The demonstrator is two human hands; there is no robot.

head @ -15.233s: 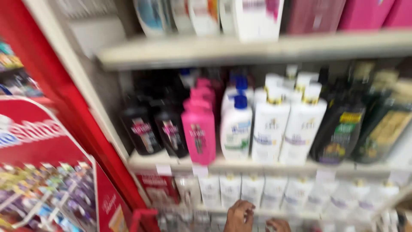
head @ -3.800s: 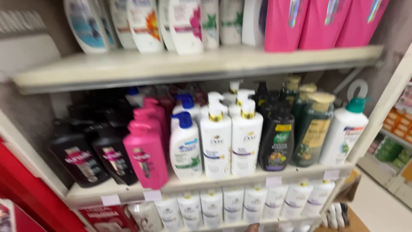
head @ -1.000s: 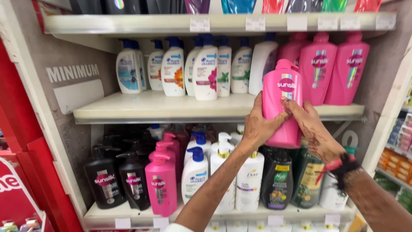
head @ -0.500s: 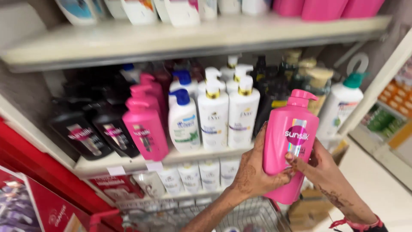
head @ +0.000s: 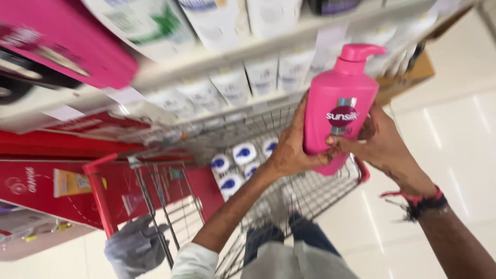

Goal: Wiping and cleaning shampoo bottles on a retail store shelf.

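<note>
Head view — pink pump bottle (head: 341, 111), upright, clasped between left hand (head: 292, 147) and right hand (head: 382, 144), fingers wrapped round it — above wire shopping trolley (head: 217, 175).

A bright pink pump bottle (head: 341, 108) is seen, with a dark magenta oval label and a small silver patch above it. The cart (head: 227, 175) is made of grey wire with red trim and a red handle. White round packs (head: 237, 165) with blue spots are seen inside it. The shelf (head: 217, 57) is cream, and white bottles (head: 258, 75) are ranged below it. A red display panel (head: 46, 186) is marked with a yellow patch. A red and black wristband (head: 423, 201) is worn on the right wrist. A white cuff (head: 194, 261) is seen on the left arm. The floor (head: 454, 134) is glossy off-white.
</note>
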